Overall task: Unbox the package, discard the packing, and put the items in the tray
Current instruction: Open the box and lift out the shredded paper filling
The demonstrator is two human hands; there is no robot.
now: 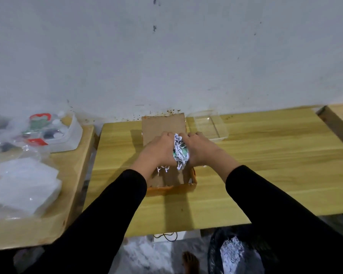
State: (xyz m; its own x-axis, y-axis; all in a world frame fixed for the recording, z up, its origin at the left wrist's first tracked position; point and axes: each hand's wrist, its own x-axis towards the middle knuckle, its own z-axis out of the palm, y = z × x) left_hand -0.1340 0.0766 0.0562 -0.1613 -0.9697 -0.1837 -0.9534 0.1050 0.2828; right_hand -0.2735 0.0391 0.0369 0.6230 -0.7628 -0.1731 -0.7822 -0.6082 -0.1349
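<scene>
An open cardboard box (172,181) with orange outer sides sits on the wooden table (265,165), its brown lid flap (163,123) standing up at the back. My left hand (158,150) and my right hand (203,149) press together over the box, both clasped around a wad of white shredded paper (180,153) with something green showing inside it. A few loose shreds (163,168) hang below the wad. A clear plastic tray (207,125) stands just right of the lid flap. The box's contents are hidden by my hands.
A second table (71,175) at the left carries plastic bags of white padding (22,184) and a white tray of packaged items (46,131). On the floor at the lower right stands a black bag (232,254) holding shredded paper. A wall rises behind the table.
</scene>
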